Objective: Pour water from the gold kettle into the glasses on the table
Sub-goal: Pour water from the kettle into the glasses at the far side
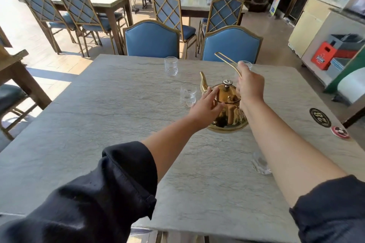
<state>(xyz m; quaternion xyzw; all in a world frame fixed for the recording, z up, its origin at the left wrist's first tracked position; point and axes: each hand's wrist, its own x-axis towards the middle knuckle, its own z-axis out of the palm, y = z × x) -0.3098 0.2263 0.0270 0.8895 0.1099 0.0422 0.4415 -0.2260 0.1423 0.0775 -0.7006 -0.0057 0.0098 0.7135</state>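
Right hand (249,83) is clamped on our gold kettle's (229,108) handle (227,61); left hand (207,107) rests open against its body. Its spout (203,83) points to eleven o'clock, nearest glass (188,94) just beside.

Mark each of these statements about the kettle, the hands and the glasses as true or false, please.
1. The gold kettle sits on the table. True.
2. The right hand grips the kettle's handle. True.
3. The left hand holds a glass. False: it rests against the kettle's side, below the spout.
4. The kettle's lid is off. False: the lid sits in place.
5. A glass stands just left of the kettle. True.
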